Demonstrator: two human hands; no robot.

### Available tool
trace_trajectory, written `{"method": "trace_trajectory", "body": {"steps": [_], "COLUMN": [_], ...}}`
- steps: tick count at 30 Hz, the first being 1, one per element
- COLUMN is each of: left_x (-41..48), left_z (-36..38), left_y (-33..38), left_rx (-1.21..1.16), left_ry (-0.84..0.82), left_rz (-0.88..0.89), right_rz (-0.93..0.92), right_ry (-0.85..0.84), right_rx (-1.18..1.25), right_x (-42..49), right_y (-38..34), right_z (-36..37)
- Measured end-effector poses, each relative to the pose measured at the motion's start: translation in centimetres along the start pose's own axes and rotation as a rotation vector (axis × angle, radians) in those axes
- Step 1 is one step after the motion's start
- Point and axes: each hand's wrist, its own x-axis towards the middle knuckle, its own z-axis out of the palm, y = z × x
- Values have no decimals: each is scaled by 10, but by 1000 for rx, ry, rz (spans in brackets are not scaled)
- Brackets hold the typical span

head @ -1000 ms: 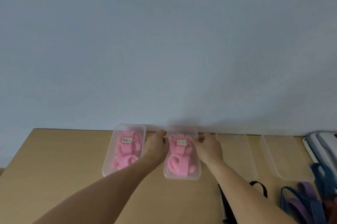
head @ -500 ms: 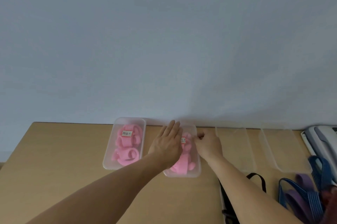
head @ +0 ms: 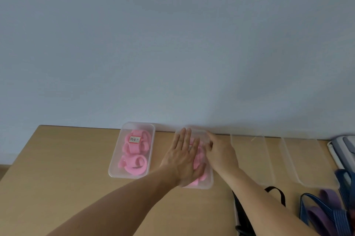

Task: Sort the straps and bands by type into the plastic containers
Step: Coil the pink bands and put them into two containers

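The left hand [head: 184, 160] lay flat on the clear plastic container of pink bands [head: 208, 182], fingers straight and together; the right hand [head: 221, 152] touched its rim, grip unclear.

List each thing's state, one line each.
Left container: closed, labelled, pink bands inside.
Second container: pink bands inside.
Left hand: flat on top.
Right hand: at right rim, grip unclear.
Two clear containers: empty.
Blue and purple bands: loose on table.
Black strap: loose on table.

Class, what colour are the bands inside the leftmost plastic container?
The bands are pink, shown best in the head view.
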Motion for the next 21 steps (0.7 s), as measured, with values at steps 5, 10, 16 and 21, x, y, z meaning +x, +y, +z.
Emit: {"method": "trace_trajectory", "body": {"steps": [5, 10, 16, 21], "left_x": [2, 4, 2, -2], "left_z": [0, 1, -5, 2], "left_y": [-1, 3, 6, 5], "left_rx": [-44, -43, -30, -72], "left_ry": [0, 5, 45, -11], "left_rz": [5, -38, -95, -86], "right_rz": [16, 4, -30, 90], "right_ry": [-52, -103, -90, -200], "right_rx": [-45, -8, 243, 422], "right_x": [4, -2, -37, -59], "right_y": [4, 3, 1, 13], "right_z": [1, -3, -11, -16]}}
